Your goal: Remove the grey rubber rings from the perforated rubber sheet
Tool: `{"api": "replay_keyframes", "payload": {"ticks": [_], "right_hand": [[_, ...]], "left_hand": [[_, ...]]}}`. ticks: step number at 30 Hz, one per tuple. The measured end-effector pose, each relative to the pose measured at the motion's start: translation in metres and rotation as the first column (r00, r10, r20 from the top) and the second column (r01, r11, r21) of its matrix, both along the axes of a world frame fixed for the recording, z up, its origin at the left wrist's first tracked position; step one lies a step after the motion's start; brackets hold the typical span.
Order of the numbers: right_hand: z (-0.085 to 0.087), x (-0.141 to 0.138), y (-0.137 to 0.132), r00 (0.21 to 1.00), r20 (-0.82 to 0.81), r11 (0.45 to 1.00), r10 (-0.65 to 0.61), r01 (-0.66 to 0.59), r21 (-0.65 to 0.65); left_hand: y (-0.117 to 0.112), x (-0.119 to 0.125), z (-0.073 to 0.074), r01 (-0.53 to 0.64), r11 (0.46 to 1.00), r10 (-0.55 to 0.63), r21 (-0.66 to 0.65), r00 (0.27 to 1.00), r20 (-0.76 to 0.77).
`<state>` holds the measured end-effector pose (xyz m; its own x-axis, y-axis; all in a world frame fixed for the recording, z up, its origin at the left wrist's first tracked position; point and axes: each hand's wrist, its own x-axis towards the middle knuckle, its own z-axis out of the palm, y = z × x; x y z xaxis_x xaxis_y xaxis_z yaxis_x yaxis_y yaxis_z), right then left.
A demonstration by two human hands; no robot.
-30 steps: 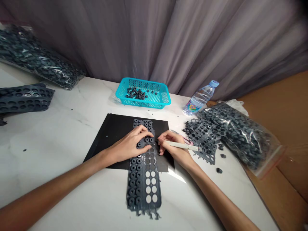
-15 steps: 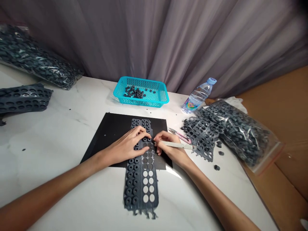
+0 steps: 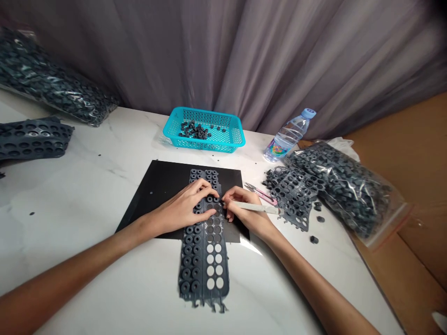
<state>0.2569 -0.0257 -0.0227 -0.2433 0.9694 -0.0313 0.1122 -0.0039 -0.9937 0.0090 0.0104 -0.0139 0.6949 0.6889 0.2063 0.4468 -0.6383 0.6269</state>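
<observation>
A long dark rubber sheet (image 3: pixel 204 291) lies lengthwise before me, its far part over a black mat (image 3: pixel 139 204). Ring-shaped rubber pieces fill its left rows; on the right, several round holes stand bare. My left hand (image 3: pixel 190 202) rests across the sheet, thumb and index finger apart, pressing on its surface. At the sheet's right edge my right hand (image 3: pixel 244 204) is closed around a slim, pale pen-like tool (image 3: pixel 260 208). The tool's tip is too small to make out. Pink-handled thread snips (image 3: pixel 263 195) lie just beyond my right hand.
A turquoise basket (image 3: pixel 204 147) with loose rubber pieces stands at the back. To the right are a water bottle (image 3: pixel 289 135), a holed rubber scrap (image 3: pixel 296 195) and a filled plastic bag (image 3: pixel 349 190). Another filled bag (image 3: pixel 59 81) and a rubber sheet (image 3: pixel 35 137) lie left.
The whole view has shifted slightly, with things on the table a little higher in the picture. Both hands keep nearly the same pose on the sheet and the tool.
</observation>
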Motion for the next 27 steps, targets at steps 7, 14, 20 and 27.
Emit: {"api": "replay_keyframes", "payload": {"ticks": [7, 14, 20, 27], "right_hand": [[0.003, 0.0, -0.002, 1.0, 0.02, 1.0, 0.003, -0.002, -0.011], [0.005, -0.001, -0.003, 0.998, 0.057, 1.0, 0.013, -0.013, -0.004], [0.005, 0.0, -0.003, 0.995, 0.103, 0.999, 0.016, -0.019, 0.026], [0.005, -0.003, -0.005, 0.994, 0.105, 1.0, 0.012, -0.014, 0.019]], "left_hand": [[0.002, 0.004, 0.01, 0.014, 0.998, -0.008, 0.066, 0.997, -0.08], [0.001, 0.014, 0.007, 0.114, 0.919, -0.003, 0.378, 0.96, -0.282], [0.0, 0.014, 0.002, 0.064, 0.896, 0.032, 0.439, 0.978, -0.208], [0.001, 0.016, -0.005, -0.177, 0.967, 0.133, 0.185, 0.965, 0.227]]}}
